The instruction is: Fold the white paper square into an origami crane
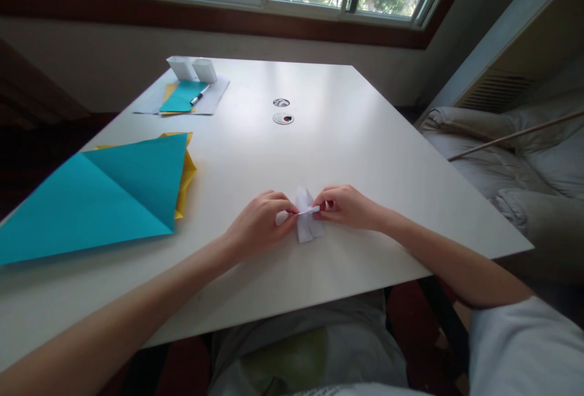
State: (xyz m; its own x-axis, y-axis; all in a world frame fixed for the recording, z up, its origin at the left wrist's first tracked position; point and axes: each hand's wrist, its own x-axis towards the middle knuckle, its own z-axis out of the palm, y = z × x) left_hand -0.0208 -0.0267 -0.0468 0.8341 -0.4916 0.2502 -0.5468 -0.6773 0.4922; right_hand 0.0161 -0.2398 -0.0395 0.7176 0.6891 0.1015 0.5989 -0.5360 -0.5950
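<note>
A small folded white paper [306, 229] is held between both hands just above the white table [255, 286], near its front edge. My left hand [267, 219] pinches the paper's left side between thumb and fingers. On the right side, my right hand [344, 206] grips it with thumb and fingertips. A narrow raised fold runs across the paper's middle from one hand to the other. Parts of the paper stick out above and below that fold.
Left of my hands lies a large creased teal sheet [114, 201] over yellow paper [186, 183]. Farther back are a smaller teal sheet [182, 97], a pen [199, 95], and white paper boxes [204, 70]. Two round inserts sit mid-table. A padded armchair [483, 140] stands right.
</note>
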